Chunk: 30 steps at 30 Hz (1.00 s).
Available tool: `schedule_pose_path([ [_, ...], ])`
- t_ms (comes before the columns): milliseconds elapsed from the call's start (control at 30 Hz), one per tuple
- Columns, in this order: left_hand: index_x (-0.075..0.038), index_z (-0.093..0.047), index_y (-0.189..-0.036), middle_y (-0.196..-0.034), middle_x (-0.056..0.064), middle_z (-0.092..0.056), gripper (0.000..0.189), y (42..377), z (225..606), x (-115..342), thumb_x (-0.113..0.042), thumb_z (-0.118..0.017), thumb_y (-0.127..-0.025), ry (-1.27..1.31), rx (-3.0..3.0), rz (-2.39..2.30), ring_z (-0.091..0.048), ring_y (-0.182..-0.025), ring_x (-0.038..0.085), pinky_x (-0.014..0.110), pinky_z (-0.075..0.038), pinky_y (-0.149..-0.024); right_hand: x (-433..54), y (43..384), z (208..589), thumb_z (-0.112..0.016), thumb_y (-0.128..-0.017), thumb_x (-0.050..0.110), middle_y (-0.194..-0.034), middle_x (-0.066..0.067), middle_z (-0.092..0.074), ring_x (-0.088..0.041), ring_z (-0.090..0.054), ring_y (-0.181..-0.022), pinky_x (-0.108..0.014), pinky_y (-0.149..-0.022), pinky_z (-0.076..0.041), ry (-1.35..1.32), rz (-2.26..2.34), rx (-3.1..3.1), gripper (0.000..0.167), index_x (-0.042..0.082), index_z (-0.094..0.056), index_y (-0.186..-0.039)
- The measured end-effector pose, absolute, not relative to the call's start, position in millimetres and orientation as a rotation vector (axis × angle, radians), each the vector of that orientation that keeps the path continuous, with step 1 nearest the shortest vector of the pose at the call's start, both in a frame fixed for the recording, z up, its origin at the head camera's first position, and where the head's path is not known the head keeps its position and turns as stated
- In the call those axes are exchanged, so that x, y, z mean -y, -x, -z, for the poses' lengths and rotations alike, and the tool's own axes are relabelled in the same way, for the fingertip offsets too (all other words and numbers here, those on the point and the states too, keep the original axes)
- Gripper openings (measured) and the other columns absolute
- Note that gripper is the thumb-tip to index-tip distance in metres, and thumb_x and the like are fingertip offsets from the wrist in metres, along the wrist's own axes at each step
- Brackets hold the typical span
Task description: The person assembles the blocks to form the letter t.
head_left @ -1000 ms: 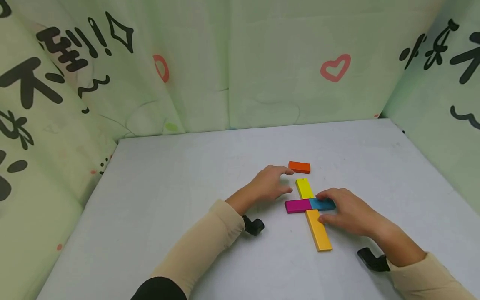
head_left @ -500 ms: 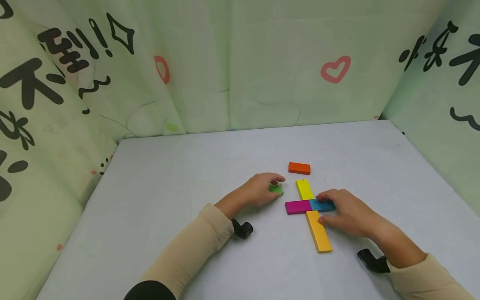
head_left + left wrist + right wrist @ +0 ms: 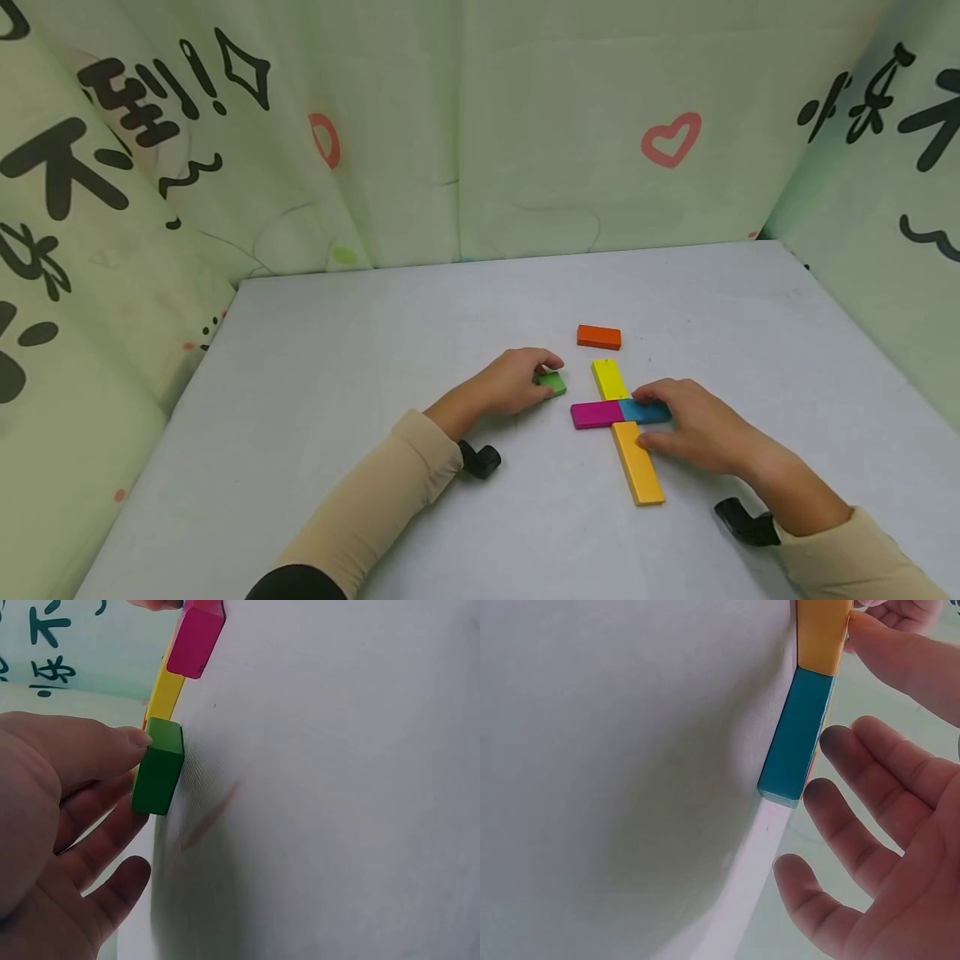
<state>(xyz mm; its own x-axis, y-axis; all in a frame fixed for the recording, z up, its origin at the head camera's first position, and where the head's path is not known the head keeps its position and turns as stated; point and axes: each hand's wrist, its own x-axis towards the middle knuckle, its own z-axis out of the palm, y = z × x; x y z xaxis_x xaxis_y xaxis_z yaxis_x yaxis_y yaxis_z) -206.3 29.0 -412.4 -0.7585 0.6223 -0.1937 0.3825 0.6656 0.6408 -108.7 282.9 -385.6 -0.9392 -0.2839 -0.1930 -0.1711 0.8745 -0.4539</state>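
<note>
My left hand (image 3: pixel 513 379) pinches a small green block (image 3: pixel 160 769) between thumb and fingers, low over the table, left of several joined blocks. These are a yellow block (image 3: pixel 609 379) at the far end, a magenta block (image 3: pixel 597 414) and a blue block (image 3: pixel 797 735) side by side across the middle, and a longer orange-yellow block (image 3: pixel 637 462) toward me. My right hand (image 3: pixel 705 425) rests at the blue block with relaxed fingers. Its thumb touches the orange-yellow block, and a fingertip lies at the blue block's far side.
An orange-red block (image 3: pixel 598 337) lies alone just beyond the yellow one. The white table (image 3: pixel 360 350) is bordered by light green curtains (image 3: pixel 540 167) at the back and sides. Black wrist mounts (image 3: pixel 480 460) jut out near both sleeves.
My left hand has drawn back leftward and slightly toward me from near the orange-red block, and its fingers have closed on the green block, which now shows. My right hand stays put.
</note>
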Motion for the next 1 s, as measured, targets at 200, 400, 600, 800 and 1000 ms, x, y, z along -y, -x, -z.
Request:
schedule_pose_path([
  [200, -0.009, -0.062, -0.133, -0.125, -0.002, -0.064, 0.036, 205.2, 410.4, -25.5, -0.008, -0.064, -0.097, -0.814, -2.506, -0.815, -0.057, -0.113, 0.013, 0.022, -0.043, -0.098, -283.7, 108.0, 386.6, -0.084, -0.082, 0.03, -0.125, -0.019, -0.058, -0.038, -0.051, -0.113, -0.057, -0.095, -0.046, 0.355, 0.645, -2.793, 0.064, -0.004, -0.058, -0.13],
  [400, -0.012, -0.058, -0.139, -0.135, -0.002, -0.06, 0.041, 204.5, 408.2, -24.9, -0.008, -0.061, -0.099, -0.794, -2.497, -0.82, -0.054, -0.123, 0.014, 0.025, -0.041, -0.103, -282.7, 108.3, 386.4, -0.083, -0.082, 0.029, -0.126, -0.02, -0.058, -0.039, -0.051, -0.114, -0.057, -0.096, -0.046, 0.348, 0.641, -2.794, 0.064, -0.004, -0.057, -0.131],
  [600, -0.013, -0.058, -0.139, -0.133, -0.003, -0.06, 0.046, 202.9, 409.7, -31.7, -0.018, -0.071, -0.095, -0.82, -2.523, -0.797, -0.056, -0.115, 0.013, 0.023, -0.043, -0.099, -284.1, 108.0, 387.0, -0.084, -0.082, 0.029, -0.126, -0.021, -0.058, -0.04, -0.051, -0.113, -0.058, -0.095, -0.046, 0.353, 0.633, -2.796, 0.066, -0.005, -0.057, -0.131],
  [800, -0.014, -0.057, -0.14, -0.134, -0.003, -0.06, 0.046, 200.7, 410.0, -36.7, -0.015, -0.069, -0.096, -0.818, -2.49, -0.815, -0.055, -0.118, 0.013, 0.023, -0.042, -0.1, -283.6, 107.7, 386.7, -0.084, -0.081, 0.03, -0.126, -0.021, -0.058, -0.04, -0.05, -0.114, -0.058, -0.095, -0.046, 0.352, 0.636, -2.794, 0.066, -0.005, -0.057, -0.131],
  [1000, -0.015, -0.056, -0.142, -0.138, -0.002, -0.058, 0.046, 199.2, 408.7, -36.4, -0.011, -0.066, -0.097, -0.801, -2.471, -0.785, -0.052, -0.124, 0.014, 0.026, -0.04, -0.105, -283.0, 107.2, 385.5, -0.084, -0.082, 0.029, -0.126, -0.02, -0.058, -0.04, -0.05, -0.114, -0.058, -0.095, -0.046, 0.352, 0.637, -2.797, 0.065, -0.004, -0.057, -0.131],
])
